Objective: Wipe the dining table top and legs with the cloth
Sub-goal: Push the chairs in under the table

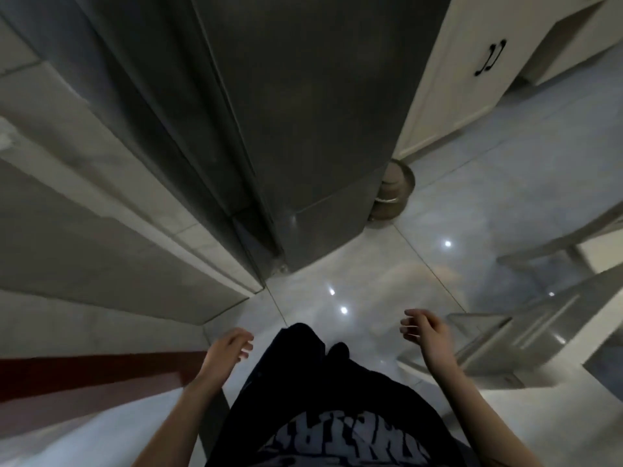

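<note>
I look straight down at a glossy tiled floor. My left hand (227, 348) hangs at lower centre-left, fingers loosely apart, holding nothing. My right hand (426, 332) hangs at lower centre-right, fingers curled but apart, also holding nothing. No cloth is in view. At the right edge a grey and white piece of furniture (539, 318) with slanted bars shows, blurred; I cannot tell whether it is the dining table or a chair.
A tall dark grey fridge (303, 129) stands straight ahead. A grey wall (84, 197) runs along the left. White cabinets (472, 72) with black handles are at the upper right. A brown round object (392, 193) sits on the floor beside the fridge.
</note>
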A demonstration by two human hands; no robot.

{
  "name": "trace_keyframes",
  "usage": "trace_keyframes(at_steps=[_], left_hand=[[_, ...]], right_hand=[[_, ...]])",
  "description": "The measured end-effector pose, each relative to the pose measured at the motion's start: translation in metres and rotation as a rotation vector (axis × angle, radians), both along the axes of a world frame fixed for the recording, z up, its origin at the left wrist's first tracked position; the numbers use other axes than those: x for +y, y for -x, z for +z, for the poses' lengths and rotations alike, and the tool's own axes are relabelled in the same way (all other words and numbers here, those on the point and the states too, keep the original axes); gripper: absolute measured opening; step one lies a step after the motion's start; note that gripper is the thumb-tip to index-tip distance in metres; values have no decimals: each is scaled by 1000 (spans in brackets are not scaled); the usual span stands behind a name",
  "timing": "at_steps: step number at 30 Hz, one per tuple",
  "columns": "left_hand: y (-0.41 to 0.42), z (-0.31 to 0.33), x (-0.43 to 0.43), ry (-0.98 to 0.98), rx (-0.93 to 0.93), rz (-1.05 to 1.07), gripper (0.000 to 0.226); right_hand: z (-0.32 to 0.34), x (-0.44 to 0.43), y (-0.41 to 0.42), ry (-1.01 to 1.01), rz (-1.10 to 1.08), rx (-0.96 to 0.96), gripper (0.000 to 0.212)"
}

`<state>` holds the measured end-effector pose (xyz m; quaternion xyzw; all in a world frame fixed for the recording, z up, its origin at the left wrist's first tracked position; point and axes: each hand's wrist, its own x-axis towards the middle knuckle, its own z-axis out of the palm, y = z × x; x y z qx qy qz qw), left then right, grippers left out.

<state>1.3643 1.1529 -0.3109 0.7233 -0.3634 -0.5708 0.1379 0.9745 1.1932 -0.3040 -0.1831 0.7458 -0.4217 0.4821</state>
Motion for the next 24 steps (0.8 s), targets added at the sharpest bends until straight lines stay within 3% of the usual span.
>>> trace_keyframes(at_steps=[7, 15, 21, 24], left_hand=[[63, 17, -135, 93, 59, -237, 17], [215, 58, -300, 210, 203, -861, 16], [359, 98, -337, 345, 340, -1365, 14], [428, 111, -325, 445, 396, -1605, 12]], right_hand=[[3, -39, 21, 46, -210, -10, 23], [30, -69, 41, 117, -671, 52, 24], [88, -73, 51, 233, -1044, 238, 22], [120, -65, 55, 227, -1179, 460, 20]])
